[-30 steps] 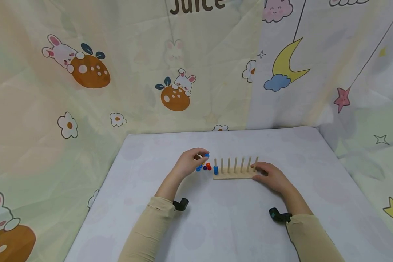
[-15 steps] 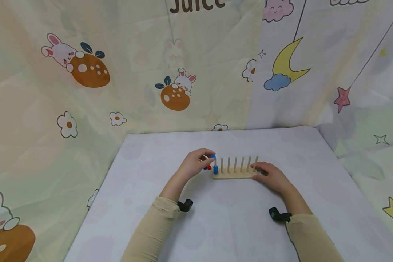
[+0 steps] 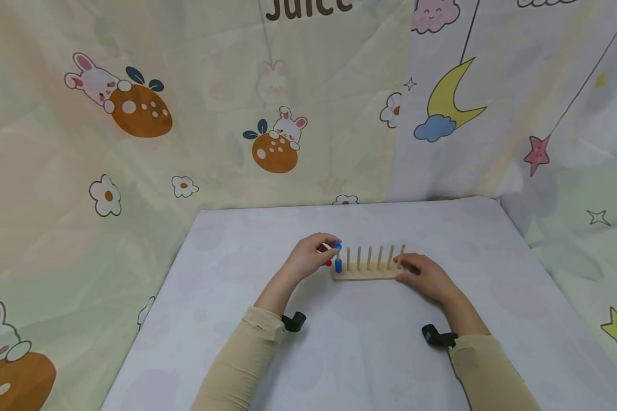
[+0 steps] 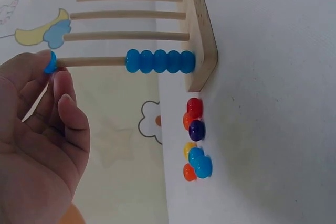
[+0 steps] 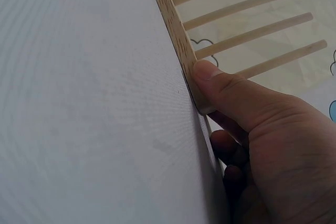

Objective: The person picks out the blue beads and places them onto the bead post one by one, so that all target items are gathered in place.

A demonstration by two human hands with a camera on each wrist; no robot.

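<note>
My left hand (image 3: 307, 256) pinches a blue bead (image 4: 51, 63) at the top of the leftmost peg (image 4: 100, 62) of a wooden peg rack (image 3: 367, 276). In the left wrist view the bead sits at the peg's tip, fingertips around it. A stack of several blue beads (image 4: 160, 62) fills the foot of that same peg. At the rack's other end my right hand (image 3: 428, 275) grips the base, the thumb (image 5: 207, 70) pressing its near edge in the right wrist view. The remaining pegs seen carry no beads.
Loose beads lie on the white table (image 3: 360, 342) by the rack's left end: a red bead (image 4: 195, 107), a purple bead (image 4: 197, 130), a blue bead (image 4: 202, 167), plus orange and yellow ones. A printed cloth (image 3: 211, 148) hangs behind the table.
My left hand has moved right with the blue bead, from above the loose beads to the top of the leftmost peg. The right hand and the rack have stayed put.
</note>
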